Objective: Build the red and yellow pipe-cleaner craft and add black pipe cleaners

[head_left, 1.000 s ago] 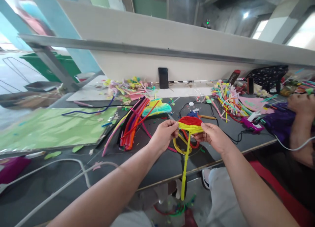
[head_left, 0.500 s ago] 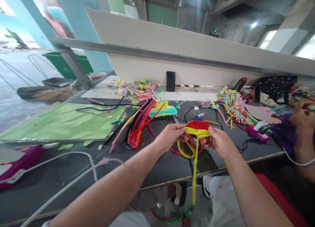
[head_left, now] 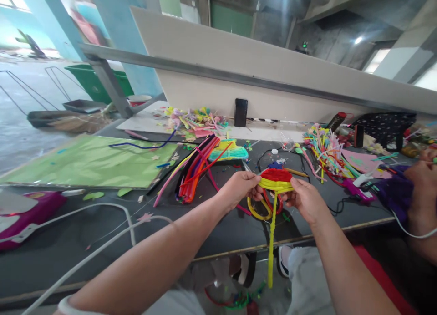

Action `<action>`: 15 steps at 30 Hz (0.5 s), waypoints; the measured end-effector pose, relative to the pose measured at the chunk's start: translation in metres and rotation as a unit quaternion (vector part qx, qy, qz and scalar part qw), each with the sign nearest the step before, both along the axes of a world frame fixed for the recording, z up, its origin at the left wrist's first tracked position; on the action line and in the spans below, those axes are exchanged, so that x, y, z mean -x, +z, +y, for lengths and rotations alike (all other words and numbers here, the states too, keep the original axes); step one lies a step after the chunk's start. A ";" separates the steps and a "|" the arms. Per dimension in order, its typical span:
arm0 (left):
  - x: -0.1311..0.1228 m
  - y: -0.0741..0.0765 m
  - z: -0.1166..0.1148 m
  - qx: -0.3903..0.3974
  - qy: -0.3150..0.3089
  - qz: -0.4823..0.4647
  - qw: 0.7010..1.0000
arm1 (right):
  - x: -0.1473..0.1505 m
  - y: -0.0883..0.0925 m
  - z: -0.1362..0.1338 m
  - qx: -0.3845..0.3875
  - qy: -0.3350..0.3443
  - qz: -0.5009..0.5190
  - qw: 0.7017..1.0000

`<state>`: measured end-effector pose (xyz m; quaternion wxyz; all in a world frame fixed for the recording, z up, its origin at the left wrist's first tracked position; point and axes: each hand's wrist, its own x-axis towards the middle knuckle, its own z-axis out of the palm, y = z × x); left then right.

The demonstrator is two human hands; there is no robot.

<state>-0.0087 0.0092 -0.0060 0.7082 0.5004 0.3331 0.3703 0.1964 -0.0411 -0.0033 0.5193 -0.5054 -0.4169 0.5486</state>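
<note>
A red and yellow pipe-cleaner piece [head_left: 276, 179] is held up above the dark table [head_left: 211, 233]. My left hand [head_left: 241, 188] pinches its left end and my right hand [head_left: 305, 199] pinches its right end. A long yellow pipe-cleaner tail [head_left: 271, 242] hangs from it past the table's front edge. Under it on the table lie yellow and red pipe-cleaner loops [head_left: 262, 208].
A bundle of coloured pipe cleaners [head_left: 194, 167] lies left of my hands, beside a green sheet [head_left: 85, 162]. White cables [head_left: 102, 224] and a magenta tool [head_left: 23, 215] are at the left. A black phone [head_left: 241, 112] leans on the back board. Another person's hands [head_left: 421, 178] work at the right among strewn pipe cleaners [head_left: 324, 146].
The view has shifted so the table sits further right and lower. My hands keep their hold on the red and yellow piece, hardly moving relative to it.
</note>
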 end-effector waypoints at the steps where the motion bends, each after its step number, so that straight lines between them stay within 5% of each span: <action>1: 0.000 0.001 0.000 -0.002 -0.001 0.001 1.000 | 0.000 0.000 0.000 -0.001 0.001 -0.002 1.000; 10: 0.000 0.004 -0.002 0.008 -0.039 -0.002 0.999 | 0.003 0.002 -0.002 0.003 0.019 0.007 1.000; 15: 0.004 0.001 0.002 0.012 -0.023 -0.021 0.999 | 0.000 0.001 0.000 0.001 -0.024 0.060 0.998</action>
